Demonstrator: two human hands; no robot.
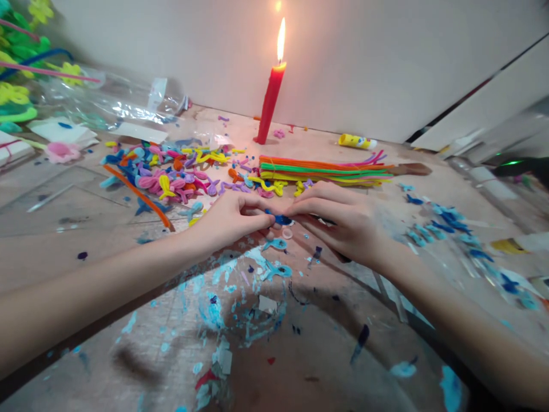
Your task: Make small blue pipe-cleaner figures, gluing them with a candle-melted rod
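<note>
My left hand (240, 216) pinches a small dark blue fuzzy piece (283, 220) between thumb and fingers. My right hand (341, 217) reaches in from the other side, its fingertips closed at the piece's right end. Something dark shows under my right palm, too hidden to name. Just below the fingers lie a small pale ring (287, 233) and two light blue fish-shaped pipe cleaner pieces, an upper fish (277, 244) and a lower fish (279, 270).
A lit red candle (271, 103) stands upright behind my hands. Left of it lies a heap of coloured twisted pieces (171, 177); right, a pipe cleaner bundle (321, 171) and a yellow tube (355, 141). Blue pieces (450, 220) lie far right. Paint marks the table (163, 355).
</note>
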